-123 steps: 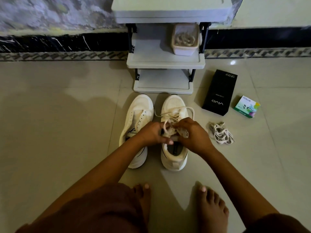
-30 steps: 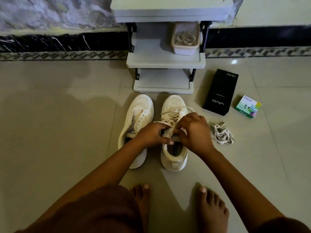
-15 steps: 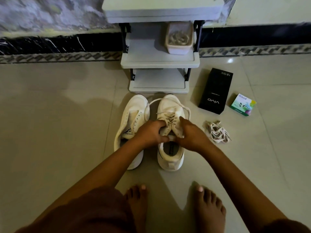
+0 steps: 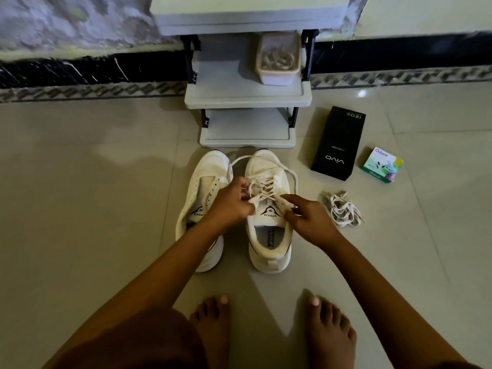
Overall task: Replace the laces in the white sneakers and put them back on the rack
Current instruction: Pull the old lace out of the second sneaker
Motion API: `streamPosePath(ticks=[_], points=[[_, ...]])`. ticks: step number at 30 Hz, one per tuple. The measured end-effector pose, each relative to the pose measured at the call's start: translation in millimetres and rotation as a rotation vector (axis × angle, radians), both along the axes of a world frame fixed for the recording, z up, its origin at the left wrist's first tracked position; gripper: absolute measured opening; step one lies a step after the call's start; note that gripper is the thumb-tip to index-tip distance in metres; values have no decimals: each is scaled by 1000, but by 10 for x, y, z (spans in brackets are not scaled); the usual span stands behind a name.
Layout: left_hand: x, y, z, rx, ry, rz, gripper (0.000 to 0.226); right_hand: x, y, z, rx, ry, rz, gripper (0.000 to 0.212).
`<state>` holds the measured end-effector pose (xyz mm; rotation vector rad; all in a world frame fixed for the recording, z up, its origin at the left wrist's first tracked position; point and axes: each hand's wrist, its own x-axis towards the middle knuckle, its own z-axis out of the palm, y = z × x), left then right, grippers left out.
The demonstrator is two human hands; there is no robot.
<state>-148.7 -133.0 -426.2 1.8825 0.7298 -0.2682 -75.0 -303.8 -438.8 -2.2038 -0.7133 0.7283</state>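
Lacing the white sneaker (image 4: 269, 243), toe pointing away.
Your left hand (image 4: 234, 201) pinches the lace (image 4: 262, 186) at the top eyelets; your right hand (image 4: 308, 219) touches the opposite edge, grip unclear. The rack (image 4: 247, 98) lies straight beyond.

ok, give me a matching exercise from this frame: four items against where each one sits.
Things:
1. black box
2. loose lace bundle
3. plastic tub
4. small green box

Places:
A. on the middle shelf of the rack
B. on the floor, farthest right
C. on the floor, right of the laced sneaker
D. flat on the floor, just right of the rack's bottom shelf

Pairs: 1-D, 2-C, 3-A, 4-B
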Motion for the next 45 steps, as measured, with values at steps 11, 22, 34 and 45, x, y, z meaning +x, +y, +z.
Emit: streamPosePath(ticks=[11, 22, 34, 45], points=[[-36, -144, 31, 828, -114, -454, 45, -167, 86, -183, -252, -279, 236, 82], [127, -274, -12, 965, -119, -496, 30, -256, 79, -226, -284, -345, 185, 92], [22, -136, 104, 906, -76, -461, 33, -270, 110, -274, -338, -390, 195, 96], [-16, -208, -14, 394, -290, -230, 13, -320, 107, -301, -274, -358, 170, 93]])
